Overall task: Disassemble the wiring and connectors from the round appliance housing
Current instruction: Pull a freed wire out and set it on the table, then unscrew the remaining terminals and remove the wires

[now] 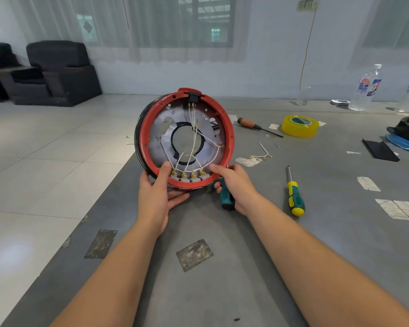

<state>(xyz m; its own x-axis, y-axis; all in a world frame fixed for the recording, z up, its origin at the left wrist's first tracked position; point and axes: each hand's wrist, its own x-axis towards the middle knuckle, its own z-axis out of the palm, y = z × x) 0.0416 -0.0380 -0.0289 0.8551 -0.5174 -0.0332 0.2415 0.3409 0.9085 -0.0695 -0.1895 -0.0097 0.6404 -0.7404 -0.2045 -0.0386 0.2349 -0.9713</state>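
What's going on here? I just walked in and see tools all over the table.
A person is taking apart a round red housing, held on edge on the grey table. The left hand grips its lower rim, thumb inside. The right hand holds a teal-handled screwdriver and touches the rim. White wires still run to the connectors inside. Another screwdriver lies nearby.

The round plastic appliance housing (144,128) is showing a red rim around a silver-grey metal plate crossed by thin white wires (197,128) ending in brass-gold connectors (184,175). A yellow-and-teal-handled screwdriver (295,199) is lying on the grey table (316,232) near a translucent yellow tape roll (299,126).
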